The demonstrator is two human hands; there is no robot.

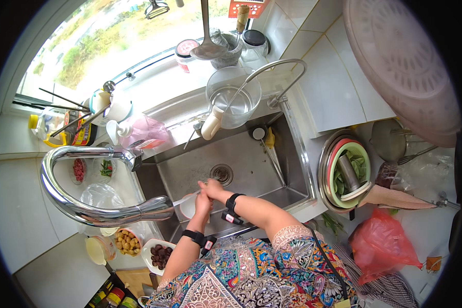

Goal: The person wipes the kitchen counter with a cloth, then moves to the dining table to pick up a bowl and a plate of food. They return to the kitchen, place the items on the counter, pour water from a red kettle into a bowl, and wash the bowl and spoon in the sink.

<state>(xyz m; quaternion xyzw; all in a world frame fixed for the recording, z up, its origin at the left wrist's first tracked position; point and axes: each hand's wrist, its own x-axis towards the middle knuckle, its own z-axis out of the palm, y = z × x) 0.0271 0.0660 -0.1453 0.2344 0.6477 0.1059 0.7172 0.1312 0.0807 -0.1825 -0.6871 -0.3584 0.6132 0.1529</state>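
My left hand (203, 205) and my right hand (215, 188) meet over the stainless steel sink (231, 158), fingers together. A stream of water (184, 198) runs from the chrome faucet (159, 208) onto them. Whether anything small is between the fingers is hidden. Below and beside my left hand, a white bowl (188, 208) shows in part at the sink's near left. Just beyond my right hand lies the drain strainer (221, 175). A long-handled metal utensil (275, 163) leans in the sink's right corner, beside a yellow piece (270, 138).
A glass pitcher (235, 96) stands at the sink's far rim, under a thin curved spout (292, 61). Pink soap bottle (148, 131) sits behind the faucet. Stacked basins with green leaves (356, 163) stand right. Bowls of yellowish balls (127, 242) and dark round pieces (161, 256) stand left.
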